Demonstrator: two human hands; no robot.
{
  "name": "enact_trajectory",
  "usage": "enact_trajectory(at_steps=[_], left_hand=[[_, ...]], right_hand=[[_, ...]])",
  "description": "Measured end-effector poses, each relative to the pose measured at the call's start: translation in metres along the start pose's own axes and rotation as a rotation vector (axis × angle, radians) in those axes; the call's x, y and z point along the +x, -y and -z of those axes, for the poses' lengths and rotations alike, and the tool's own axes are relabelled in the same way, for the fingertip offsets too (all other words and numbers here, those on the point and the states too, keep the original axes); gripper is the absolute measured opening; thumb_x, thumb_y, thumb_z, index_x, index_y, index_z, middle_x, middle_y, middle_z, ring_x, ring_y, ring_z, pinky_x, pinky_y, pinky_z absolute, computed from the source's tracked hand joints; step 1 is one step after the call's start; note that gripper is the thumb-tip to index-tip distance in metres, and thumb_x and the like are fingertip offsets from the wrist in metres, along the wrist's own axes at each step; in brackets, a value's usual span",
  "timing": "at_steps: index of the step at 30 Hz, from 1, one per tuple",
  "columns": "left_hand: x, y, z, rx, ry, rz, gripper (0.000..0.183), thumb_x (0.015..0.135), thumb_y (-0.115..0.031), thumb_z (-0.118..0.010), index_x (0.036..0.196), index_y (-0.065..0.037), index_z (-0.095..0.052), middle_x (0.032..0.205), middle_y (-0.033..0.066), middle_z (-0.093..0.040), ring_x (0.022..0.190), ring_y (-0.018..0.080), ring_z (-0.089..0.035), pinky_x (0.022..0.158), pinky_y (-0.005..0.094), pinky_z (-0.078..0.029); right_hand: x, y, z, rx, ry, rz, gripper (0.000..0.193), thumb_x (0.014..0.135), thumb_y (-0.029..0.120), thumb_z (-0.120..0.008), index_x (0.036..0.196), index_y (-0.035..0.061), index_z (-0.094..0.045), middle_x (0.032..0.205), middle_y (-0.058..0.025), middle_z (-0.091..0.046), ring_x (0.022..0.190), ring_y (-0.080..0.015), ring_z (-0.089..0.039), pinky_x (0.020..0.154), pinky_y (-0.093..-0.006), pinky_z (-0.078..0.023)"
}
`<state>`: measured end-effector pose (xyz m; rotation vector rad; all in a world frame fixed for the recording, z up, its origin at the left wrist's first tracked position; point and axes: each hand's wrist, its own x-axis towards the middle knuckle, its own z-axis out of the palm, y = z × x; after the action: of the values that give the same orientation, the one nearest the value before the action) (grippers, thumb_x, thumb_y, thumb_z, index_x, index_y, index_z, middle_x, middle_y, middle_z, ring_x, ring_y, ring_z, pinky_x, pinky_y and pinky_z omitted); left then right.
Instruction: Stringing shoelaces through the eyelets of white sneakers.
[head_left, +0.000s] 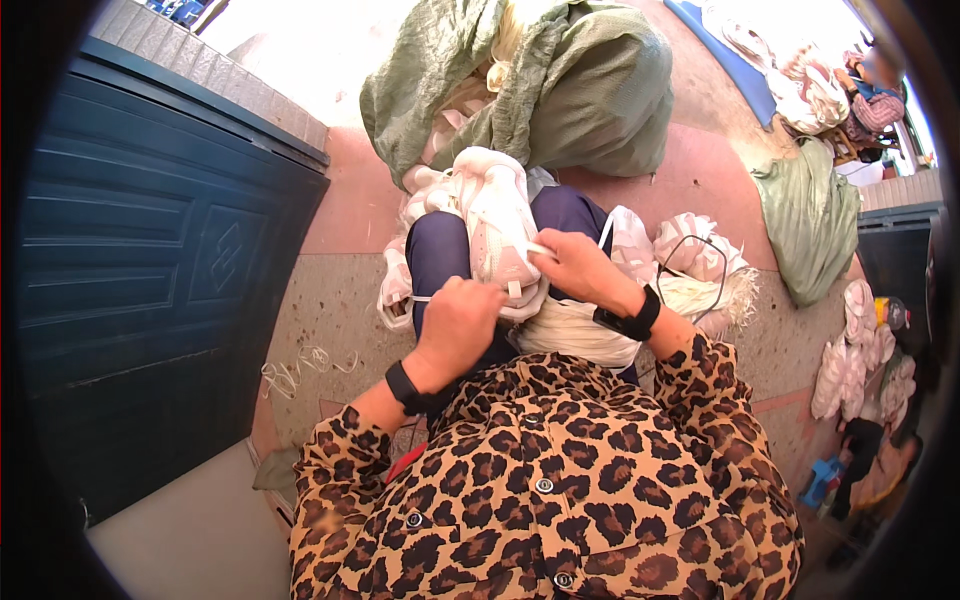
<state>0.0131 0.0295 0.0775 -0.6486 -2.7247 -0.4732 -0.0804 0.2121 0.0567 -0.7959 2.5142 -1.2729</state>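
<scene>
A white and pale pink sneaker (492,215) rests between my knees, its heel toward me. My right hand (588,270) is closed, pinching a flat white shoelace (541,250) at the shoe's right side. Close by the heel, my left hand (452,330) is curled shut with its knuckles up, and a short white lace end pokes out on its left. Its fingertips are mostly hidden. A thick bundle of white laces (580,335) lies across my lap under my right wrist.
Ahead stands a large green woven sack (600,90) with pale shoes in it. More pale shoes (690,240) lie right of my knee, beside a dark wire loop. Loose lace scraps (310,370) litter the floor near the blue door (150,250). Another person (878,105) sits far right.
</scene>
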Motion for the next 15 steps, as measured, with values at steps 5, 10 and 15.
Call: enact_trajectory(at_steps=[5,10,15], left_hand=[[0.026,0.012,-0.007,-1.367,0.337,1.009,0.026,0.087,-0.024,-0.053,0.073,-0.003,-0.056,0.054,-0.0055,-0.042,0.045,0.0045,-0.035,0.041,0.0221,-0.031],[0.039,0.003,-0.014,-1.022,0.173,0.654,0.025,0.084,-0.020,-0.056,0.070,0.001,-0.056,0.058,-0.0037,-0.049,0.050,0.0055,-0.043,0.045,0.0225,-0.035],[0.052,-0.004,-0.006,-0.705,0.281,0.515,0.023,0.083,-0.018,-0.057,0.075,0.004,-0.059,0.061,-0.0007,-0.053,0.054,0.0068,-0.048,0.050,0.0229,-0.039]], right_hand=[[-0.028,0.021,-0.017,-0.057,0.115,0.161,0.018,0.078,0.021,-0.052,0.083,0.0043,-0.055,0.069,-0.0212,-0.057,0.068,-0.0384,-0.056,0.060,-0.0448,-0.045],[-0.023,0.018,-0.016,0.238,0.215,0.034,0.028,0.084,0.028,-0.048,0.092,0.0022,-0.055,0.075,-0.0192,-0.060,0.068,-0.0321,-0.059,0.064,-0.0391,-0.046],[0.012,0.016,-0.001,1.131,0.114,-0.419,0.033,0.087,0.029,-0.051,0.093,-0.0030,-0.057,0.077,-0.0049,-0.058,0.069,-0.0109,-0.052,0.066,-0.0244,-0.042]])
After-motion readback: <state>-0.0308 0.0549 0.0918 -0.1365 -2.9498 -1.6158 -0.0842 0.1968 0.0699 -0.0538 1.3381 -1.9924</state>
